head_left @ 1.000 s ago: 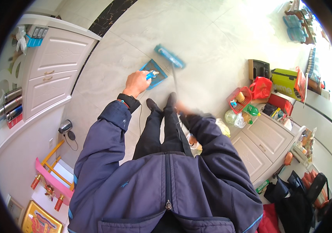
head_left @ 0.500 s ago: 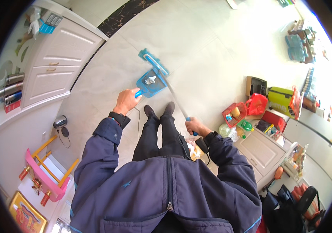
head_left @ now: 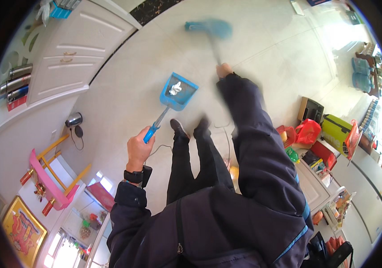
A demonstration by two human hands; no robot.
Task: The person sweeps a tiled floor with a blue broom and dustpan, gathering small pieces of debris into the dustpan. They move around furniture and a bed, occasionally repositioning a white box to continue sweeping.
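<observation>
My left hand [head_left: 138, 151] is closed around the blue grip of a long-handled dustpan [head_left: 181, 102], which is out ahead of my feet. In the pan lies a crumpled white piece [head_left: 175, 88], like tissue or paper. With my arm stretched far forward, my right hand [head_left: 224, 70] grips the pole of a blue mop [head_left: 208, 28] with a fringed head. Motion blurs the mop head, and I cannot tell whether it touches the floor. A stretch of floor separates it from the dustpan.
White cabinets [head_left: 68, 53] line the left, with a small metallic appliance [head_left: 74, 119] below. At the right are a red bag [head_left: 308, 131], a lime-green box [head_left: 336, 129] and blue water jugs [head_left: 361, 73]. A thin cord [head_left: 229, 143] runs near my legs.
My right hand has swung the mop forward, away from the dustpan's edge. My left hand has come back toward me and holds the dustpan by its extended handle. The white piece stays in the pan.
</observation>
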